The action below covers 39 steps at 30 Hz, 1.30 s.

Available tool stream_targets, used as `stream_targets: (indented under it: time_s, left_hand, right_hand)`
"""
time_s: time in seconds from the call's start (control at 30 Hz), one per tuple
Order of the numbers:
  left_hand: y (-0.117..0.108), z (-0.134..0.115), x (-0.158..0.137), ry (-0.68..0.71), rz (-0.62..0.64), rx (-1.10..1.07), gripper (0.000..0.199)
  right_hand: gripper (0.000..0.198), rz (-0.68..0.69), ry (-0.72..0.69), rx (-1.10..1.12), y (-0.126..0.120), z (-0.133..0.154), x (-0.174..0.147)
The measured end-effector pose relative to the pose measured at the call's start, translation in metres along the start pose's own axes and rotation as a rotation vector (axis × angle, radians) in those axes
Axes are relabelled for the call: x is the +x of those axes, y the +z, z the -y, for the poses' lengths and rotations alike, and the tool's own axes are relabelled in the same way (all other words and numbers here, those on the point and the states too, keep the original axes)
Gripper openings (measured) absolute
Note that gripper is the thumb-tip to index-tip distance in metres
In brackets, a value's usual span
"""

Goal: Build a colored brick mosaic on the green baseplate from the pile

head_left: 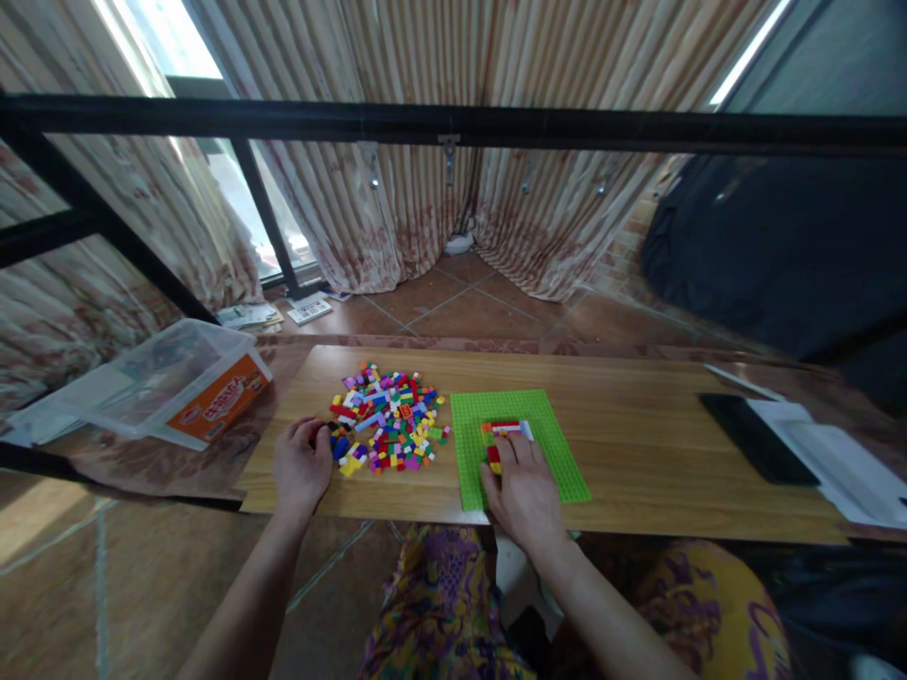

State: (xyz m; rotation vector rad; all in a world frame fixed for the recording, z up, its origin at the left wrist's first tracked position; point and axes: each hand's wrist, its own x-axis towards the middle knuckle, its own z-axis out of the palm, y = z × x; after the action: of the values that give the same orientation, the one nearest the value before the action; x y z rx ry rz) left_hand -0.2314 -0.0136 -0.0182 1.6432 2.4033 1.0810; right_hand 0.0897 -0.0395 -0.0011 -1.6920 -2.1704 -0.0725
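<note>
My left hand (302, 460) rests on the tabletop at the left edge of a heap of small coloured toy bricks (397, 416). Its fingers are curled in beside dark and blue pieces (341, 446); whatever lies between the fingertips is hidden. Over the green studded baseplate (471, 416) lies my right hand (528, 486), thumb and fingers closed around red and yellow toy bricks (494, 457). Just beyond those fingers, a row of red, white and orange bricks (505, 427) sits on the plate. My palm covers part of this build.
The wooden table (638, 425) carries a dark flat object (755, 439) and white sheets (836, 463) at its right end. A clear plastic box (177, 368) with an orange label stands left of the table. A black metal bar (453, 123) crosses in front of the curtains.
</note>
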Motion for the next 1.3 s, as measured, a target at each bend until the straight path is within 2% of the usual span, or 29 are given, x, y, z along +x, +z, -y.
stream_targets:
  time_s: [0.13,0.23,0.33,0.5,0.6,0.67,0.77,0.9,1.13,1.2,1.3]
  left_hand:
    - [0.000,0.000,0.000,0.013,-0.002,-0.011,0.033]
    - [0.001,0.001,0.000,0.035,-0.007,-0.007,0.034]
    - [0.002,0.002,0.000,0.044,-0.021,-0.004,0.034]
    - [0.002,-0.001,-0.001,0.016,-0.023,0.001,0.035]
    - [0.001,-0.001,-0.001,0.017,-0.018,-0.006,0.034]
    - [0.002,-0.001,0.000,0.018,-0.020,-0.006,0.034]
    - [0.002,0.001,0.000,0.026,-0.018,-0.002,0.033]
    - [0.002,0.003,-0.001,0.040,-0.014,-0.004,0.033]
    - [0.003,0.003,-0.001,0.024,-0.018,-0.014,0.032]
    - [0.004,0.003,0.000,0.023,-0.021,-0.013,0.032]
    - [0.004,0.003,-0.001,0.018,-0.033,0.000,0.032]
  right_hand:
    - [0.038,-0.011,-0.020,0.038,0.001,-0.013,-0.003]
    - [0.041,-0.004,-0.039,0.062,-0.002,-0.034,-0.006]
    - [0.052,0.039,-0.047,0.087,-0.006,-0.058,-0.007]
    - [0.044,0.049,0.058,0.261,-0.008,-0.081,0.006]
    - [0.036,-0.041,0.189,0.315,-0.004,-0.077,0.022]
    - [0.042,-0.080,0.272,0.254,0.003,-0.066,0.032]
    - [0.051,-0.029,0.316,0.102,0.014,-0.047,0.043]
    - [0.050,0.029,0.246,-0.028,0.023,-0.046,0.055]
    - [0.044,0.149,-0.024,-0.032,0.012,-0.095,0.067]
    - [0.044,0.167,-0.076,-0.046,0.010,-0.094,0.063]
    - [0.045,0.171,-0.104,-0.062,0.009,-0.076,0.053]
